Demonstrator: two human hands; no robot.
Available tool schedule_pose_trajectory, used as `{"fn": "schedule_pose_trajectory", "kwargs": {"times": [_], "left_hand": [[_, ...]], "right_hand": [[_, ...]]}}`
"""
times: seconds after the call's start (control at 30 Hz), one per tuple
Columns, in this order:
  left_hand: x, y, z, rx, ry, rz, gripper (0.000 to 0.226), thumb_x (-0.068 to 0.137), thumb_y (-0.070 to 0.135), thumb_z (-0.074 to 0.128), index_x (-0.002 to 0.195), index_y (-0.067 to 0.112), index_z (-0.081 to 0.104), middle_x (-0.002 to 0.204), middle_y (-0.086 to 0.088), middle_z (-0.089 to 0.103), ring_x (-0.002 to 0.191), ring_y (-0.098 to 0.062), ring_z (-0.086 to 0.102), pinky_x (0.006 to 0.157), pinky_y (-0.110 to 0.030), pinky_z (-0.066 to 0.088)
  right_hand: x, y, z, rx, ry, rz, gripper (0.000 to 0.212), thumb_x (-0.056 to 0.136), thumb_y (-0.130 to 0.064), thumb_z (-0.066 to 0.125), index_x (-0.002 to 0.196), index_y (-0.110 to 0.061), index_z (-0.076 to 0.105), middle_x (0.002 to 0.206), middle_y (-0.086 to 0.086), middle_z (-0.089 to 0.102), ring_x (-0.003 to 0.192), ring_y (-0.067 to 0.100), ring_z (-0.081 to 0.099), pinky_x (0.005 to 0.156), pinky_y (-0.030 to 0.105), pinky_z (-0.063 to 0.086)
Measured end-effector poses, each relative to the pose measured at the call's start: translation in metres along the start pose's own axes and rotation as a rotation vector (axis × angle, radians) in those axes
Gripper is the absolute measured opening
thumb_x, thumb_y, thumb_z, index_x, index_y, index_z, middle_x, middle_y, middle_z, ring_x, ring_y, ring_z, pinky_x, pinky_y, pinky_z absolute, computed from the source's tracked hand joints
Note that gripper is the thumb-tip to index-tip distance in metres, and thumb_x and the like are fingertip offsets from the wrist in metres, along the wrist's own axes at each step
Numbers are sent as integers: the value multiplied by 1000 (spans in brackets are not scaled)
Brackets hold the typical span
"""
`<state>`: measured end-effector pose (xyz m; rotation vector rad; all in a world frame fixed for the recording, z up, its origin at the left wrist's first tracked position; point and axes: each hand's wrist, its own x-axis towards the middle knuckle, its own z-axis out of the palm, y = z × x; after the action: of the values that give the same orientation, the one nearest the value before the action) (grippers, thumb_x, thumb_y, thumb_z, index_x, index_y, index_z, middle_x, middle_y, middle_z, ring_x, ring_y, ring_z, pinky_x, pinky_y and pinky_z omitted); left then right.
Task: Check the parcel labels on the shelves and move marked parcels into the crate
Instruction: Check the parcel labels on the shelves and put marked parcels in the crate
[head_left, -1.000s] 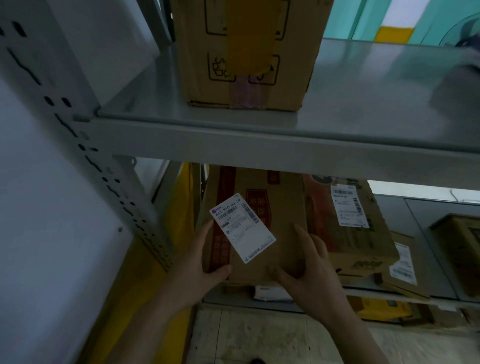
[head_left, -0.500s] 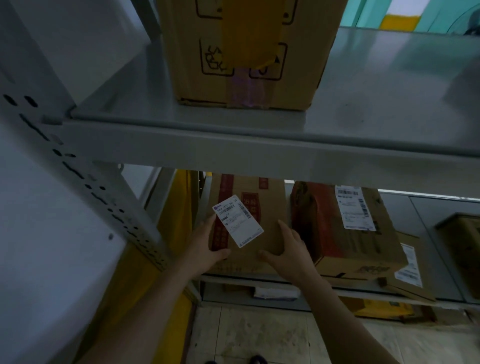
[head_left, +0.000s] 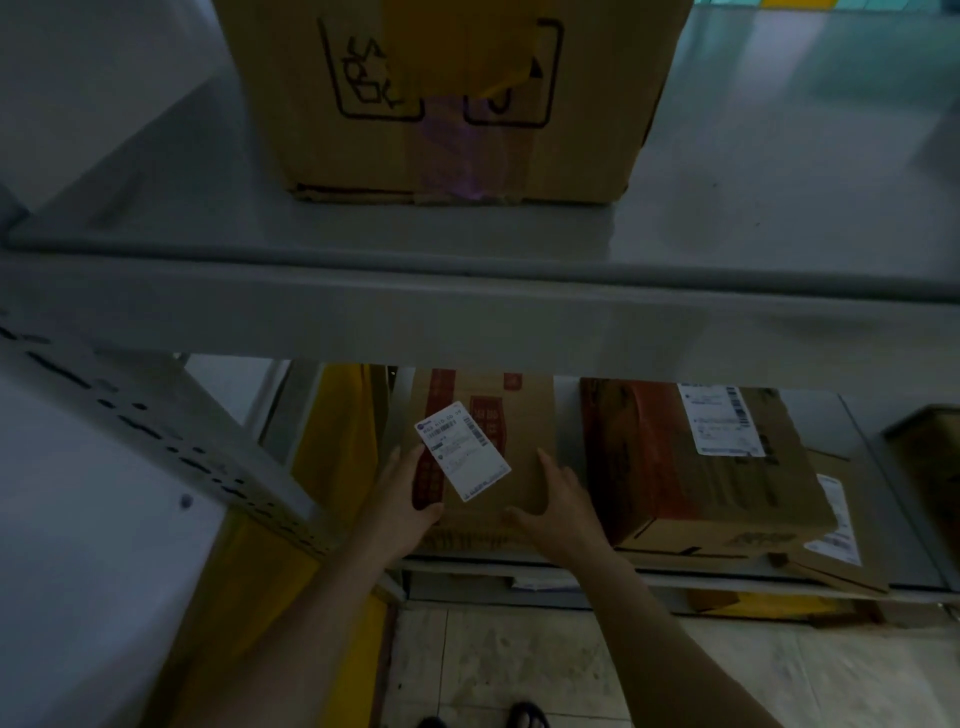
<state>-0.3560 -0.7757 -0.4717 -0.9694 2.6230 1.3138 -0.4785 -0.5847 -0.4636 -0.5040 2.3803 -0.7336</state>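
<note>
- The left hand (head_left: 402, 501) and right hand (head_left: 558, 512) clasped a brown parcel (head_left: 498, 467) from either side, fingers wrapped on its edges, on the lower shelf (head_left: 883, 582).
- Its white label (head_left: 462, 449) sat tilted; a barcode and digits showed, too small to read.
- The neighbouring parcel (head_left: 691, 478), just beside it, carried its own label (head_left: 722, 421), also illegible.
- Above, a large box (head_left: 452, 98) bore a recycling symbol, partly masked by yellow tape (head_left: 457, 47); its top was cut off.
- Red printing on both lower parcels was unreadable.

Matt brown cardboard parcel (head_left: 498, 452) with smooth white paper label (head_left: 462, 451), on seemingly painted, faintly glossy metal shelf (head_left: 467, 322).
</note>
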Motion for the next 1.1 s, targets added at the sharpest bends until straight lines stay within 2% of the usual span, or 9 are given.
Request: {"fn": "schedule_pose_trajectory", "kwargs": {"times": [0.17, 0.33, 0.47, 0.53, 0.7, 0.8, 0.87, 0.93, 1.1], "left_hand": [[4, 1, 3, 29, -17, -41, 84, 88, 25, 72, 153, 36, 19, 164, 4, 4, 151, -22, 12, 120, -49, 23], [5, 11, 1, 65, -16, -39, 89, 89, 25, 71, 153, 40, 12, 165, 1, -2, 151, -26, 6, 119, -50, 22], [7, 26, -2, 107, 123, 44, 75, 85, 31, 73, 146, 34, 29, 148, 1, 30, 136, -24, 40, 106, -46, 45], [6, 42, -1, 80, 161, 85, 66, 88, 28, 70, 144, 27, 35, 141, 3, 38, 129, -18, 46, 102, -41, 49], [-9, 99, 10, 58, 176, 187, 50, 95, 37, 60, 141, 30, 40, 136, 8, 46, 123, -14, 47, 95, -36, 50], [-16, 130, 30, 67, 109, 241, 42, 99, 33, 55, 138, 29, 41, 131, 10, 46, 118, -8, 46, 96, -31, 44], [-18, 143, 44, 80, 62, 255, 32, 99, 35, 52, 129, 27, 45, 129, 10, 48, 111, -7, 49, 92, -27, 41], [-18, 156, 52, 47, 12, 235, 40, 94, 49, 49, 128, 29, 46, 131, 6, 53, 111, -12, 54, 96, -35, 47], [-24, 192, 75, 3, 2, 216, 56, 94, 55, 52, 144, 34, 37, 145, 9, 41, 129, -12, 44, 110, -38, 38]], "right_hand": [[4, 4, 1, -13, 10, 1, 95, 86, -43, 70, 156, -31, 8, 153, 2, 25, 137, 23, 34, 110, 43, 38], [-1, 1, 0, -55, 37, -6, 91, 88, -46, 65, 157, -30, 8, 156, 3, 21, 138, 24, 34, 110, 43, 39], [-12, -14, -11, -61, 138, -59, 77, 93, -41, 61, 155, -27, 18, 156, 1, 26, 136, 21, 38, 108, 41, 42], [-23, -23, -24, -53, 201, -110, 69, 95, -38, 60, 153, -26, 25, 152, 1, 34, 132, 19, 42, 105, 39, 45], [-53, -27, -63, -39, 356, -236, 49, 98, -36, 54, 144, -25, 41, 142, -3, 46, 129, 15, 44, 100, 28, 42], [-61, -18, -93, -62, 447, -226, 46, 96, -40, 55, 140, -31, 45, 139, -7, 50, 127, 14, 48, 104, 37, 45], [-61, -7, -112, -78, 499, -221, 37, 96, -41, 53, 131, -32, 48, 126, -7, 56, 114, 14, 55, 96, 40, 51], [-61, 4, -129, -76, 541, -218, 30, 96, -42, 50, 125, -31, 50, 120, -5, 58, 109, 15, 56, 92, 40, 53], [-55, 42, -167, -51, 568, -167, 49, 97, -42, 53, 143, -26, 43, 145, 2, 46, 133, 21, 43, 107, 42, 43]]}}
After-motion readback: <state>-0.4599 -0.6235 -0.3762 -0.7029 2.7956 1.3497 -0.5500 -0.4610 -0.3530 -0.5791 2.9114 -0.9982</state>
